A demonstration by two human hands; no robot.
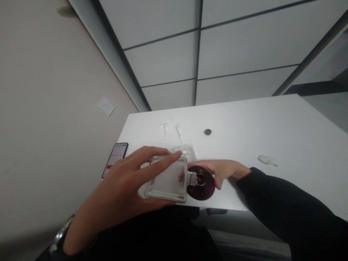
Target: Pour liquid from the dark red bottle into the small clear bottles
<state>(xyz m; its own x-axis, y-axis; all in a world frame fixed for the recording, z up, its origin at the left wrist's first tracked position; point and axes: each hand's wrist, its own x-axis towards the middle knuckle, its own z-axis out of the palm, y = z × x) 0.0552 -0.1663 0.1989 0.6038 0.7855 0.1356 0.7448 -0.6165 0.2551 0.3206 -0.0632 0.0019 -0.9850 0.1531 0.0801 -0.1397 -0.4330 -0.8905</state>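
Observation:
My left hand [136, 177] is wrapped round a clear, square glass bottle [168, 185], which is tipped on its side with its threaded neck pointing right. The neck sits right at the open mouth of a dark red-brown round bottle [202, 190]; I cannot tell whether they touch. Behind and around that dark bottle curls my right hand [221, 170], gripping it from the far side. Little or no liquid shows inside the clear bottle. Another clear bottle [191, 154] is on the table just beyond, partly hidden by the left hand and the held bottle.
Two white pump heads [178, 132] lie on the white table [244, 127] toward the back. Right of them is a small black cap [207, 132]. A crumpled whitish scrap [267, 160] lies near my right forearm. A phone [115, 156] rests at the left edge, by the wall.

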